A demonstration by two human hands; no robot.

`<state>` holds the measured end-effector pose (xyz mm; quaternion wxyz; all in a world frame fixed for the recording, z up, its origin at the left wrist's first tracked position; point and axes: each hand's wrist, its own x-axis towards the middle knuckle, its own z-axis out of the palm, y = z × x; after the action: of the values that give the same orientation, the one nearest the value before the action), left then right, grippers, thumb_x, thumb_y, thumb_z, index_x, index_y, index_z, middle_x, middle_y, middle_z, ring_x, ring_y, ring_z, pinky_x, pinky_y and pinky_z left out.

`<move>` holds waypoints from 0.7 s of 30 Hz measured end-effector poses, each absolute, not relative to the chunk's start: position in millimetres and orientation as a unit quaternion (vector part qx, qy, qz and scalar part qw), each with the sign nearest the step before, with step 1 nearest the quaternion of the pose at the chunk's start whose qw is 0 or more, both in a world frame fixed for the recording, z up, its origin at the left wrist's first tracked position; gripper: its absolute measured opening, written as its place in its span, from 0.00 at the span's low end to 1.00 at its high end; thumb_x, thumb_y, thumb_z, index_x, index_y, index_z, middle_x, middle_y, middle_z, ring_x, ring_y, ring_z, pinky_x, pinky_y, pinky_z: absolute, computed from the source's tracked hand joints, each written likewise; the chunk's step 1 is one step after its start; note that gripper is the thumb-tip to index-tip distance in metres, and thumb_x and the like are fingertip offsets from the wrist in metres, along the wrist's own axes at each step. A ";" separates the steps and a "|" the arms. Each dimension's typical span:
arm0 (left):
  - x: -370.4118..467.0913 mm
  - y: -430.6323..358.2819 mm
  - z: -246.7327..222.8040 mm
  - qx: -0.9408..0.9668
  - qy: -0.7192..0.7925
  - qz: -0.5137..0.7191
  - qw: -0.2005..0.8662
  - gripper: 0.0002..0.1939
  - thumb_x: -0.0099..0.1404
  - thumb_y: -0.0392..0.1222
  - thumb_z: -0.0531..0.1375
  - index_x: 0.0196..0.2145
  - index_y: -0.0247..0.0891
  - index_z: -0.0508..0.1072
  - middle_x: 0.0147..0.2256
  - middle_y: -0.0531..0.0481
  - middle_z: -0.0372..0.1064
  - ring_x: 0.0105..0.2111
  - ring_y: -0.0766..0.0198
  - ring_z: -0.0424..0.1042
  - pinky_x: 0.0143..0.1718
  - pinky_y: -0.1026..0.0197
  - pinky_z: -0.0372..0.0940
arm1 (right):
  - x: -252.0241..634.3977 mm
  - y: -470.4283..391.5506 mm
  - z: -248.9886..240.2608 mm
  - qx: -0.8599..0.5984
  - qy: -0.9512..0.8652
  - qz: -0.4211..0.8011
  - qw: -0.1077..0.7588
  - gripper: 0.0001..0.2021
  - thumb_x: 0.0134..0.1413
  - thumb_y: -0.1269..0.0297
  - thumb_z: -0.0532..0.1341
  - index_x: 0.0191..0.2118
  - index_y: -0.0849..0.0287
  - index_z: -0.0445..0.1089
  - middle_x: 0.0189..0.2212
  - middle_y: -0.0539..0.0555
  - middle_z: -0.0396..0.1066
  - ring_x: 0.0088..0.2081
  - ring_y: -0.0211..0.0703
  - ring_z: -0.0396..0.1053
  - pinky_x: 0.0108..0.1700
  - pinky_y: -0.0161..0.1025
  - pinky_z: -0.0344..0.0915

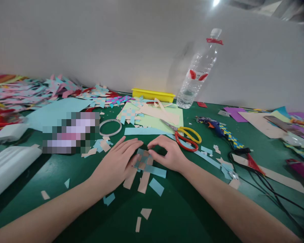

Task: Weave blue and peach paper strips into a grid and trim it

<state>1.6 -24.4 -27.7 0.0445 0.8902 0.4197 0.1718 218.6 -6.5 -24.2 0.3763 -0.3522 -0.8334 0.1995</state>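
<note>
A small woven piece of blue and beige paper strips [143,160] lies on the table between my hands. Its upper part looks glossy, as if under clear tape. My left hand [118,158] rests flat at its left side, fingers stretched out together and thumb on the weave. At the top right corner, my right hand [168,153] curls, its thumb and index finger pinched at the paper's edge. Just beyond that hand lie scissors [186,135] with red and yellow handles. A roll of clear tape [110,128] is past my left fingertips.
A plastic water bottle [196,74] stands against the grey partition [116,40], beside a yellow tray [153,96]. Paper scraps [146,213] are scattered over the green table [96,222]. A blurred-out phone [72,133] lies left; black cables [266,189] run along the right.
</note>
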 end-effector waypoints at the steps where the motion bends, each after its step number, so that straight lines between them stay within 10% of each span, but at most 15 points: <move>1: -0.4 -22.8 -27.3 0.889 0.423 0.174 0.038 0.19 0.71 0.42 0.44 0.56 0.38 0.60 0.56 0.46 0.63 0.57 0.59 0.59 0.62 0.44 0.46 | 218.3 -5.6 -24.6 -0.328 -0.850 0.199 0.362 0.08 0.55 0.62 0.59 0.39 0.57 0.69 0.36 0.53 0.74 0.40 0.43 0.69 0.45 0.43 0.65; 21: -10.3 -14.8 -52.0 0.900 0.408 0.150 -0.023 0.24 0.66 0.30 0.45 0.60 0.36 0.54 0.59 0.43 0.56 0.63 0.56 0.47 0.62 0.43 0.43 | 220.5 -0.6 -25.1 -0.320 -0.917 0.146 0.189 0.17 0.59 0.54 0.56 0.50 0.55 0.66 0.52 0.53 0.68 0.57 0.44 0.60 0.63 0.52 0.45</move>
<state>-10.3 -14.8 -52.0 -0.0232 0.9002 0.4083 0.1495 220.5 -0.6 -25.1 0.1889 -0.3198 -0.9170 0.1456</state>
